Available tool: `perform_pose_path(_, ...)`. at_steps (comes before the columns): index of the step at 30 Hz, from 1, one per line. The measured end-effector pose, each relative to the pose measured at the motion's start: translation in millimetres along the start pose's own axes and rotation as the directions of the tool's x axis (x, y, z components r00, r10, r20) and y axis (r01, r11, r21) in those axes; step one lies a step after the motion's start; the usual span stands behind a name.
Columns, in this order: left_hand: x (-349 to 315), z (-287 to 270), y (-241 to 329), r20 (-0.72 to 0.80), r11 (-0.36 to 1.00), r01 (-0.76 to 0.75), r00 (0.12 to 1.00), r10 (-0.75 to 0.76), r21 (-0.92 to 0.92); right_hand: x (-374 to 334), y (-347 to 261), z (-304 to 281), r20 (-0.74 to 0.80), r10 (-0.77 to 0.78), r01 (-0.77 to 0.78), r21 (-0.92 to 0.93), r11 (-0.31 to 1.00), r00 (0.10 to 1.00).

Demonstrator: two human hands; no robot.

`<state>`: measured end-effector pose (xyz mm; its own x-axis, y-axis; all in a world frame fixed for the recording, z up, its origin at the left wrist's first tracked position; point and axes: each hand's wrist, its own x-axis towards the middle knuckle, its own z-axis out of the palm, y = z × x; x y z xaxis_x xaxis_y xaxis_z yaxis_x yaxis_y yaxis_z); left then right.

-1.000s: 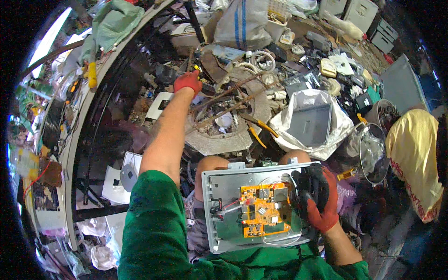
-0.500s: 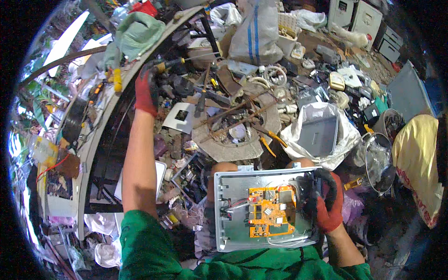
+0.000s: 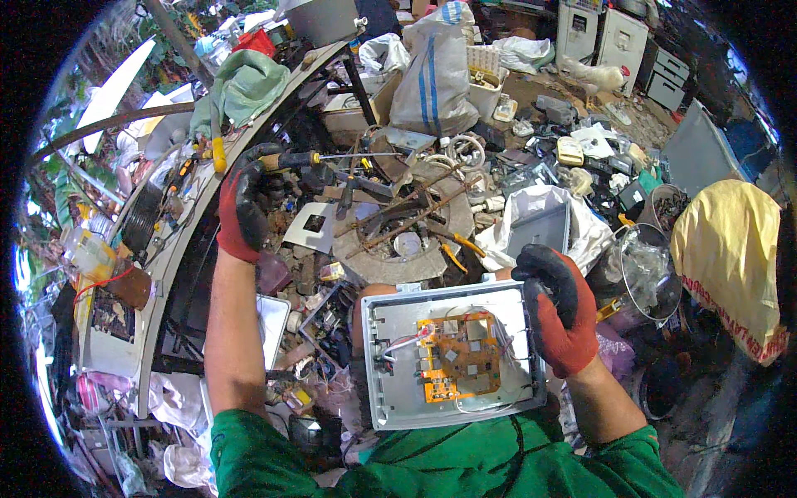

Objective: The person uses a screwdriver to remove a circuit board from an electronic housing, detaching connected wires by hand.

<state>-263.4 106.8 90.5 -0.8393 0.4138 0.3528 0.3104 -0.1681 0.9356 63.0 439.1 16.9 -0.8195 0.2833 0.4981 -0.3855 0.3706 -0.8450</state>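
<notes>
Grey box (image 3: 371, 365), open side up, just in front of green shirt (image 3: 473, 452); orange circuit board (image 3: 457, 357) and wires (image 3: 407, 342) inside. Left hand (image 3: 242, 207) wrapped round screwdriver (image 3: 290, 159), blade pointing right, near table edge (image 3: 174, 261). Right hand (image 3: 562, 311) at box's right rim, fingers curled; cannot tell whether they grip it. White sack (image 3: 591, 239) beyond holds grey tray (image 3: 541, 231). Open air between left hand and box, above scrap (image 3: 332, 328).

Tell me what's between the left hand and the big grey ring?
Mainly a white panel lies between the left hand and ring, in the head view.
</notes>
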Motion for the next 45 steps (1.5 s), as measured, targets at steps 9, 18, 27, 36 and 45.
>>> perform_pose_path(9,-55,94,58,0.357,0.525,-0.414,0.910,0.212,0.744,-6,-21,2,0.166,-0.049,0.092,-0.262,0.961,0.985)
perform_pose_path(18,-123,193,61,0.640,0.854,-0.342,0.768,0.013,0.392,-4,-52,19,0.282,-0.374,0.431,-0.177,0.885,0.884)
perform_pose_path(27,-148,168,-22,0.603,0.979,0.023,0.784,-0.144,0.203,-43,-24,-13,-0.024,-0.101,0.101,-0.035,0.994,0.995)
perform_pose_path(36,-160,157,-67,0.538,0.952,0.258,0.785,-0.307,0.167,-51,-17,4,-0.090,-0.138,0.125,-0.135,0.983,0.986)
perform_pose_path(45,-159,157,-71,0.546,0.937,0.345,0.774,-0.320,0.061,-24,-2,9,-0.182,-0.238,0.199,-0.206,0.958,0.954)
